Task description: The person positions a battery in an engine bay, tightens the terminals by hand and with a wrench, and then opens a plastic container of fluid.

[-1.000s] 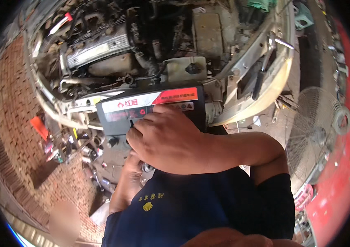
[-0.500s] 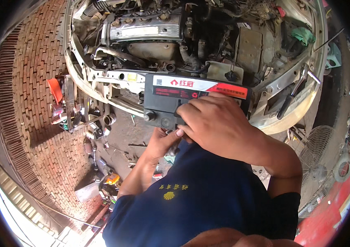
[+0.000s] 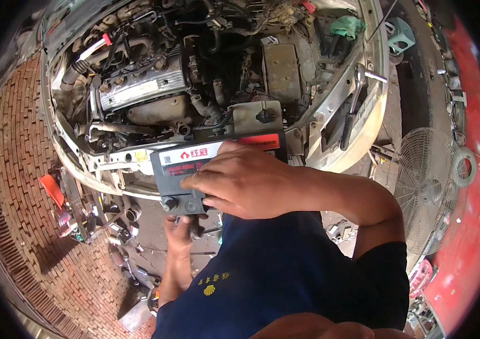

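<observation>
R hand [image 3: 245, 178] curling over batt. [image 3: 173, 181] @ car's [image 3: 121, 160] front edge | L hand [image 3: 178, 232] sitting @ batt.'s near-L corner | grips: can't tell

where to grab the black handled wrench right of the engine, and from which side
The wrench is probably best taken by its dark grip, from the near side with the right hand: the grip forms its near end, while the far metal head has a bar jutting out rightward.
</observation>
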{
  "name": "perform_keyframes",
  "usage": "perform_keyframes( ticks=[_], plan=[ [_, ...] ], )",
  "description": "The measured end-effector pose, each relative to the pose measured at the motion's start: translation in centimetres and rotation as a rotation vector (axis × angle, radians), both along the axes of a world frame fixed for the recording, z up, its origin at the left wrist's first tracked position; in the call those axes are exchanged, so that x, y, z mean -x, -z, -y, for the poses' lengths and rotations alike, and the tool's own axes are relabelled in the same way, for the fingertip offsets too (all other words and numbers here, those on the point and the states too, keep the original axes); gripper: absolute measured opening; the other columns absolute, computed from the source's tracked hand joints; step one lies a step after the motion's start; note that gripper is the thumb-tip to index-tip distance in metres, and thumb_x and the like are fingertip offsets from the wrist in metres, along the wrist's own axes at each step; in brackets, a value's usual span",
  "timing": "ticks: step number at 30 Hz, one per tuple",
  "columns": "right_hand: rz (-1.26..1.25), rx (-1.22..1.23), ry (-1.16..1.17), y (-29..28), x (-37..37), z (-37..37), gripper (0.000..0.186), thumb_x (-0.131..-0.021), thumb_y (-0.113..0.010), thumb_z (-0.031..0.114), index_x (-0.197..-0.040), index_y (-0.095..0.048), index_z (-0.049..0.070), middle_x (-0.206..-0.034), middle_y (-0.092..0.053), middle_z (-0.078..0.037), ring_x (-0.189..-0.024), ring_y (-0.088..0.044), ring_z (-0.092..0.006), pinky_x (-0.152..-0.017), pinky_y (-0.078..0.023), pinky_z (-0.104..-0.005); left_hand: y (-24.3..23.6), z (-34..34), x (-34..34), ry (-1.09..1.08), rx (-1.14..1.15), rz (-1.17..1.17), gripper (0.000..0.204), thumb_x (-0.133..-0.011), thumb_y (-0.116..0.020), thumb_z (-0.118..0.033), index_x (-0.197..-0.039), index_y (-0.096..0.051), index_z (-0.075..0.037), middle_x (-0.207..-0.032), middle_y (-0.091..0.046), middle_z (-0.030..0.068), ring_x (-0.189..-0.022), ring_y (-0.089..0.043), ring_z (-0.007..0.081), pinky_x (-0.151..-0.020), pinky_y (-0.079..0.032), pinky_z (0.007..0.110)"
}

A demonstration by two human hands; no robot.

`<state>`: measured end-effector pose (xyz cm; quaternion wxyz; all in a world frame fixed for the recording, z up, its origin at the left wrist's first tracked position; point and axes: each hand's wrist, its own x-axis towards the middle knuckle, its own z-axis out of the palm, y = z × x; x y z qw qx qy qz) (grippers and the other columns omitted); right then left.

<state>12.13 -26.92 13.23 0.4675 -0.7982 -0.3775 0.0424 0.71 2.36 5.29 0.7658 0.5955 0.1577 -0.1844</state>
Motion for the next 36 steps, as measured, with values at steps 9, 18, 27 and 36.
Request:
perform_keyframes(
  ticks=[9,18,27,36],
  plan=[
    [0.032,-0.013,0.089,0.5,0.2,-0.3,0.033,-0.088,-0.085,0.022,-0.113,-0.072,0.006,-0.094,-0.075,-0.007,-0.088,-0.073,-0.0246,-0.09,-0.05,-0.0405,-0.7,-1.0,-1.2,0.057,-0.086,0.111,0.047,-0.097,-0.085,-0.041,-0.103,-0.076,0.004,-0.085,-0.078,0.0147,-0.06,-0.071,0.0155,-0.047,-0.053,0.026],
    [-0.006,-0.017,0.118,-0.1,0.0,-0.1,0.03,-0.086,-0.087,0.025,-0.101,-0.069,0.008,-0.089,-0.069,-0.006,-0.085,-0.069,-0.0255,-0.087,-0.049,-0.0413,0.1,-1.6,-2.6,0.051,-0.224,0.289,0.041,-0.089,-0.094,-0.035,-0.09,-0.076,0.001,-0.08,-0.075,0.0071,-0.061,-0.067,0.011,-0.052,-0.05,0.025],
    [-0.046,-0.013,0.102,-0.3,-0.3,0.0,0.032,-0.087,-0.087,0.024,-0.108,-0.07,0.007,-0.095,-0.074,-0.006,-0.09,-0.074,-0.0255,-0.086,-0.051,-0.0419,0.8,-4.7,-4.8,0.12,-0.452,0.334,0.073,-0.065,-0.103,-0.059,-0.093,-0.075,0.003,-0.084,-0.073,0.0017,-0.076,-0.066,0.0109,-0.069,-0.05,0.028],
    [-0.035,-0.012,0.025,-0.9,-1.1,-1.0,0.047,-0.093,-0.075,0.01,-0.137,-0.061,0.0,-0.091,-0.075,-0.014,-0.079,-0.075,-0.0301,-0.077,-0.058,-0.0462,3.0,-4.0,-0.3,0.108,-0.176,0.113,0.053,-0.089,-0.091,-0.043,-0.111,-0.071,0.001,-0.085,-0.073,0.0012,-0.077,-0.066,0.0114,-0.071,-0.054,0.03]
  ],
)
